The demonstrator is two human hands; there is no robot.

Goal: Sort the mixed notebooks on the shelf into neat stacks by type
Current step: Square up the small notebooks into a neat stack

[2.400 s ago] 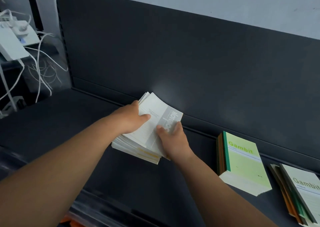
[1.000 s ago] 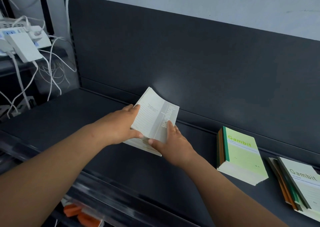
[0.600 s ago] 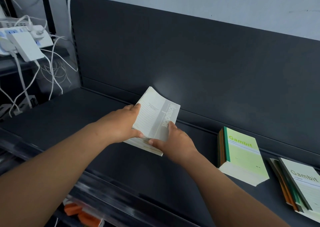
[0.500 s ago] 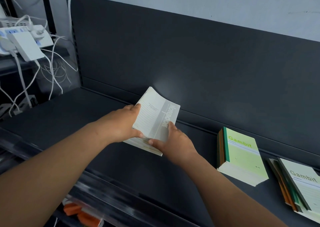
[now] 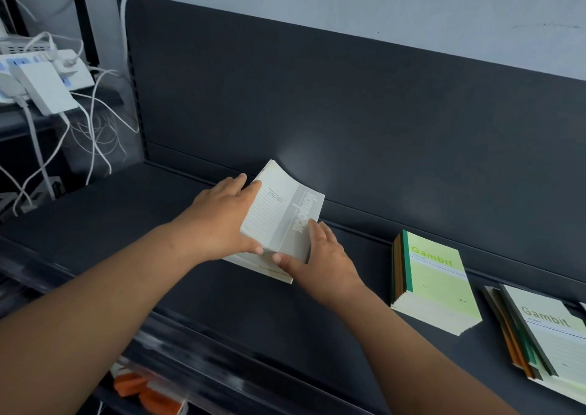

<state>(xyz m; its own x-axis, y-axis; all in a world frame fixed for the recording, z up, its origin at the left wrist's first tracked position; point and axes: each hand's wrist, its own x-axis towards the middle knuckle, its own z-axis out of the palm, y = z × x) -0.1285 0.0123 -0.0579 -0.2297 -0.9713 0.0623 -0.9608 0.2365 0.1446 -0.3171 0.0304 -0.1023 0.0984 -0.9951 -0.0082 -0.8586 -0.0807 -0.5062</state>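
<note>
A stack of white notebooks point(image 5: 279, 215) with a grey spine band is tilted up against the shelf's dark back panel, its lower edge on the shelf point(image 5: 104, 221). My left hand point(image 5: 222, 221) grips its left side and my right hand point(image 5: 317, 256) grips its lower right corner. To the right lies a neat stack of green Gambit notebooks point(image 5: 437, 281). Further right, a looser stack of Gambit notebooks point(image 5: 551, 335) with orange and green edges is cut off by the frame.
The shelf's back panel point(image 5: 348, 104) rises just behind the notebooks. White power adapters and cables point(image 5: 47, 85) sit on a rack at the far left. Orange items point(image 5: 142, 389) show on a lower level below the shelf's front edge.
Since 2.4 s ago both hands have lifted the white stack from lying flat and squared it up on edge. Over the last second it has hardly moved.
</note>
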